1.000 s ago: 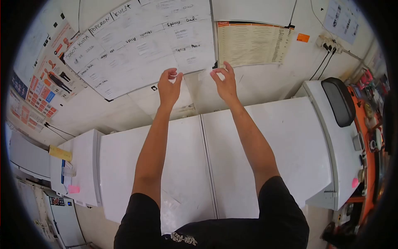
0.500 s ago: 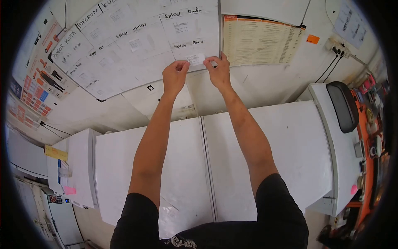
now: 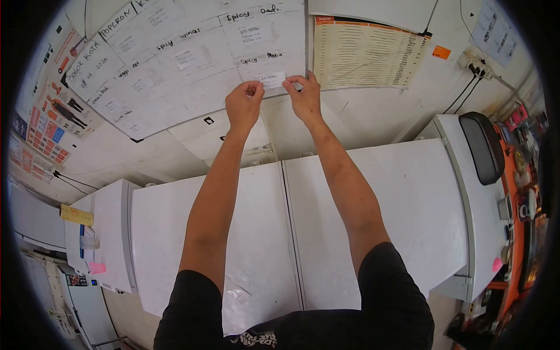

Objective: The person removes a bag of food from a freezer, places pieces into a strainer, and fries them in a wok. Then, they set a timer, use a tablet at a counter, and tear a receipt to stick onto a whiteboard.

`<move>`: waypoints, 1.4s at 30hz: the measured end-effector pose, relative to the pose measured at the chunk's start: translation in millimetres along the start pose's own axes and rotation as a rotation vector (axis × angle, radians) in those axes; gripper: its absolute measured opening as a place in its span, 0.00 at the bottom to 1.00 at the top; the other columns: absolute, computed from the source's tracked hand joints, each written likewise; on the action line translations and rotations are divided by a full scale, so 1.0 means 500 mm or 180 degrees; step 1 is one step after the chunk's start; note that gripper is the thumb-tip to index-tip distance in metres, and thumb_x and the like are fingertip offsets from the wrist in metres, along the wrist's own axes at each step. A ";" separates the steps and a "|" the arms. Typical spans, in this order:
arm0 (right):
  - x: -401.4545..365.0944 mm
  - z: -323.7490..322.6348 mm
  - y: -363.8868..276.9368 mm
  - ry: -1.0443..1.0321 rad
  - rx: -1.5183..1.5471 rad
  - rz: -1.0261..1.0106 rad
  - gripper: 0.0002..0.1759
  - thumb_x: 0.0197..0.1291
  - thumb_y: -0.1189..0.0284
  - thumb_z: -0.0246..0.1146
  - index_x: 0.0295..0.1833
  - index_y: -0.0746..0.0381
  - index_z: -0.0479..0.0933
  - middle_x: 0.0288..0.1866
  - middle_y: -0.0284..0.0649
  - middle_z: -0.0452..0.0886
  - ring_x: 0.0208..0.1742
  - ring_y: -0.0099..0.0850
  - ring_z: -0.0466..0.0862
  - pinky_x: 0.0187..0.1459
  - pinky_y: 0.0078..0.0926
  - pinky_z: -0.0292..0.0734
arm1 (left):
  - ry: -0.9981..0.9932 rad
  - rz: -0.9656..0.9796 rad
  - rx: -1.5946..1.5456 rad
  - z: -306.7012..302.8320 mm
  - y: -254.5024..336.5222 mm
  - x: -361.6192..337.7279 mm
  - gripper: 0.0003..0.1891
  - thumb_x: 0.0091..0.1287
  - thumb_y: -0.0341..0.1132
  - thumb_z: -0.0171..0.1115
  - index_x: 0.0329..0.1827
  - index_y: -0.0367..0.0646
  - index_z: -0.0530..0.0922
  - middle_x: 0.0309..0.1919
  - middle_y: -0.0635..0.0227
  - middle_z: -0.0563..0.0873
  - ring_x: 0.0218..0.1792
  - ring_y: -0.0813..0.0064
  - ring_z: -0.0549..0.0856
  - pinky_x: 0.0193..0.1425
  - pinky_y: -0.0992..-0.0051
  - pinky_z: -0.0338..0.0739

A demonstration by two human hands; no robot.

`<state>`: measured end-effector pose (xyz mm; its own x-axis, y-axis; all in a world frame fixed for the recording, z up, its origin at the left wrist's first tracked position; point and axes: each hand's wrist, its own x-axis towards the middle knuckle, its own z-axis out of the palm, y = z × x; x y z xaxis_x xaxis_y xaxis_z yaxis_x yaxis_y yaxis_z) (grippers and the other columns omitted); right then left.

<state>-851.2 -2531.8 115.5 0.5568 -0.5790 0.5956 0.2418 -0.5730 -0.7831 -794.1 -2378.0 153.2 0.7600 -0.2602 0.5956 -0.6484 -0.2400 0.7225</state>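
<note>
A small white slip with fine print lies flat against the lower right corner of a whiteboard, just under the handwritten words "spicy" and a second word too small to read. The left hand has its thumb and forefinger closed together on the slip's left end. The right hand has its fingertips closed on the right end, with the other fingers curled in. Both arms reach up and forward, and the hands are near each other with the slip between them.

The whiteboard is ruled into boxes with handwritten headings and other small slips stuck in them. Just to its right hangs a printed list with an orange top band, and further right an orange sticker and a wall socket with black cables. A poster with red figures hangs to the left of the whiteboard. Below the arms stand two white chest freezers side by side, their lids shut. A smaller white unit to the left carries a yellow note and a pink note.
</note>
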 end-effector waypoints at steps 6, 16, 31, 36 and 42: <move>-0.003 0.006 -0.007 0.0070 -0.0110 0.0054 0.07 0.55 0.65 0.71 0.39 0.52 0.84 0.64 0.52 0.70 0.64 0.53 0.68 0.64 0.47 0.64 | 0.0208 0.0177 -0.0052 0.006 -0.013 -0.002 0.11 0.62 0.37 0.67 0.39 0.37 0.86 0.30 0.61 0.88 0.30 0.73 0.86 0.39 0.74 0.79; -0.005 0.015 -0.015 0.0185 -0.0256 0.0089 0.08 0.55 0.62 0.70 0.39 0.50 0.84 0.64 0.54 0.69 0.64 0.55 0.67 0.65 0.49 0.61 | 0.0329 0.0106 -0.0023 0.011 -0.017 -0.001 0.11 0.61 0.38 0.68 0.38 0.38 0.86 0.30 0.61 0.88 0.30 0.72 0.86 0.39 0.73 0.79; -0.006 0.026 -0.023 0.0184 -0.0312 0.0243 0.08 0.54 0.63 0.70 0.38 0.52 0.85 0.64 0.53 0.68 0.66 0.54 0.66 0.66 0.53 0.58 | 0.0550 0.0156 0.0070 0.017 -0.017 -0.002 0.10 0.60 0.36 0.68 0.36 0.38 0.86 0.28 0.62 0.88 0.28 0.74 0.87 0.37 0.75 0.79; -0.009 0.029 -0.026 0.0257 -0.0356 0.0214 0.08 0.54 0.63 0.71 0.38 0.52 0.85 0.64 0.53 0.67 0.66 0.54 0.65 0.66 0.53 0.57 | 0.0558 0.0176 0.0036 0.015 -0.013 -0.004 0.09 0.60 0.35 0.68 0.36 0.38 0.86 0.28 0.62 0.88 0.28 0.74 0.86 0.36 0.76 0.79; -0.011 0.028 -0.028 0.0234 -0.0340 0.0192 0.08 0.54 0.63 0.71 0.38 0.53 0.85 0.64 0.53 0.68 0.66 0.54 0.65 0.66 0.53 0.57 | 0.0536 0.0213 -0.0029 0.012 -0.016 -0.005 0.09 0.60 0.35 0.68 0.37 0.37 0.86 0.28 0.62 0.88 0.28 0.75 0.86 0.36 0.76 0.79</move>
<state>-846.6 -2512.7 120.6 0.5072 -0.6529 0.5625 0.1215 -0.5920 -0.7967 -791.2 -2380.9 144.0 0.7125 -0.1147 0.6922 -0.6978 -0.2188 0.6820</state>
